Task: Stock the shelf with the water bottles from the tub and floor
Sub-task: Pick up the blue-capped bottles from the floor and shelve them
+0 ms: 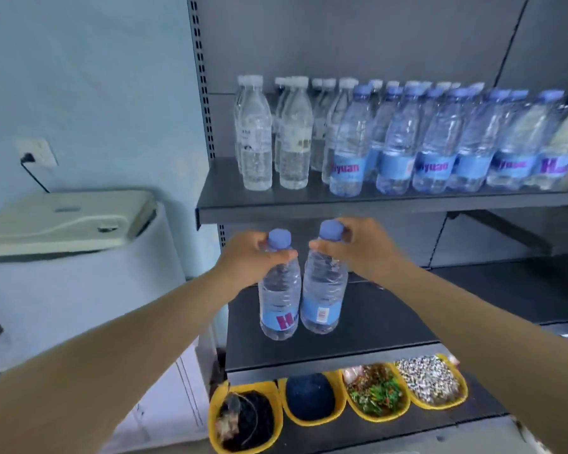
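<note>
I observe the left hand [248, 255] gripping one clear plastic water bottle with a blue cap and blue label [279, 290] by its neck, and the right hand [363, 247] gripping a matching second bottle [323, 283] likewise, both upright, side by side above the dark grey middle shelf [358, 329]. Beyond, the upper shelf [223, 188] carries rows of white-capped and blue-capped bottles [407, 139], with bare room at its left front edge.

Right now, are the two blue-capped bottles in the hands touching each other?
Cannot tell. In the head view the left bottle and right bottle hang side by side; near the labels their edges nearly meet, and the view shows neither contact nor a clear gap.
</note>
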{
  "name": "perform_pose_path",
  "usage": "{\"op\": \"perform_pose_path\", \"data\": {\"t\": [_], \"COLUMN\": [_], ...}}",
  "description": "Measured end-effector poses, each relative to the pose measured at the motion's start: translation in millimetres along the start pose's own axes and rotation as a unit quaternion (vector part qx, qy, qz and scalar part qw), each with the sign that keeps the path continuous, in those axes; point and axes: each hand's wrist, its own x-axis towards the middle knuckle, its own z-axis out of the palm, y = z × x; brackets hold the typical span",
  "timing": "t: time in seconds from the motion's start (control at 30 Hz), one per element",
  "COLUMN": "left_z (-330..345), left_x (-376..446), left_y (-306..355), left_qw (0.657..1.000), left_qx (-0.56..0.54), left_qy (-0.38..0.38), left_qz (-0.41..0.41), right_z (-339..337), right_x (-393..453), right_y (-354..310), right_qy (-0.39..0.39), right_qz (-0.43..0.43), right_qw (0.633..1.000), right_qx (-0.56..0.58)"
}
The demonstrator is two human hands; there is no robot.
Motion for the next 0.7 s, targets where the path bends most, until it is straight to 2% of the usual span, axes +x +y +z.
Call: {"op": "perform_pose_path", "data": {"t": [0.2, 0.33, 0.5, 0.7], "left_z": [-70.3, -100.9, -116.4, -110.3], "left_x": [21.5, 42.5, 84.0, 132.0], "left_y": [102.3, 141.9, 158.5, 142.8], "left_qw": [0.998, 0.996, 0.994, 0.994], "left_qx": [-0.054, -0.081, -0.093, -0.083], "left_qy": [-0.023, 0.003, 0.042, 0.067], "left_qz": [0.034, 0.04, 0.042, 0.029], "right_z": [-74.1, -98.1, -99.2, -80.1], "right_x": [37.6, 72.0, 123.3, 177.4], "right_y": [-83.8, -108.9, -119.3, -105.9], "right_qy": [0.039, 0.082, 0.114, 0.102], "right_qz": [-0.013, -0.016, -0.036, -0.028], "right_qw": [0.999, 0.996, 0.991, 0.994], "right_qx": [0.002, 0.045, 0.057, 0.035]}}
